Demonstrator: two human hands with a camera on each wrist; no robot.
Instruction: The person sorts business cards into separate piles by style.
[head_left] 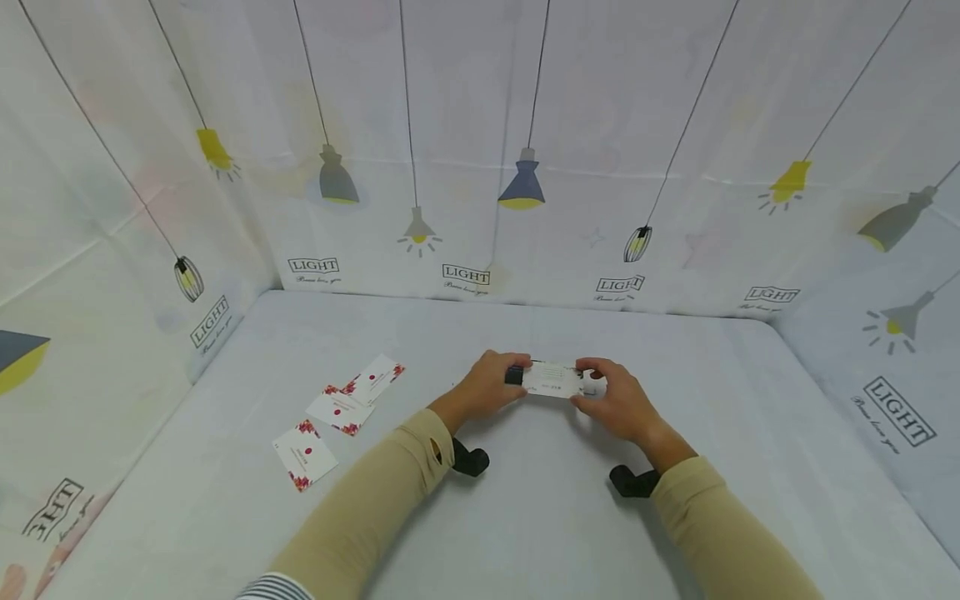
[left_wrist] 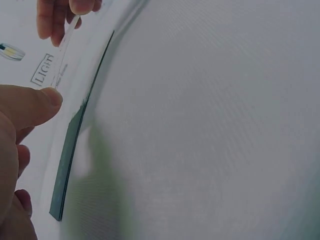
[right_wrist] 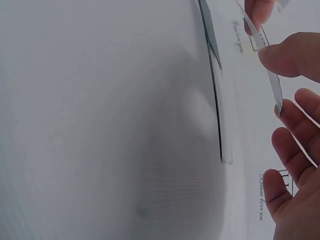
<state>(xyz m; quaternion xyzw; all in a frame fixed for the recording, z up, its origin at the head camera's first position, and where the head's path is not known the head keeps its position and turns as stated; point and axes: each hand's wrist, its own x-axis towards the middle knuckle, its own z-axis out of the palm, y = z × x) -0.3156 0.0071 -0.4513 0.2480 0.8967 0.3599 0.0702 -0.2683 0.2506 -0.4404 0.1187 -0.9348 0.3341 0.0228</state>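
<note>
A white printed card (head_left: pixel 552 380) is held level between both hands above the table. My left hand (head_left: pixel 489 385) pinches its left end, and my right hand (head_left: pixel 617 402) pinches its right end between thumb and fingers. In the right wrist view the card (right_wrist: pixel 274 86) shows nearly edge-on, with the thumb on its near side. Under it, on the table, lies a thin flat piece (left_wrist: pixel 68 162), dark green at one end and pale at the other. Its kind is unclear, and in the head view the card hides its middle.
Left of the hands lie three white cards with red floral corners: an upper one (head_left: pixel 373 380), a middle one (head_left: pixel 341 409) and a lower one (head_left: pixel 305 455). The upper two touch or overlap. A white cloth (head_left: pixel 547 525) covers the table, and lamp-printed curtains (head_left: pixel 465 108) enclose it.
</note>
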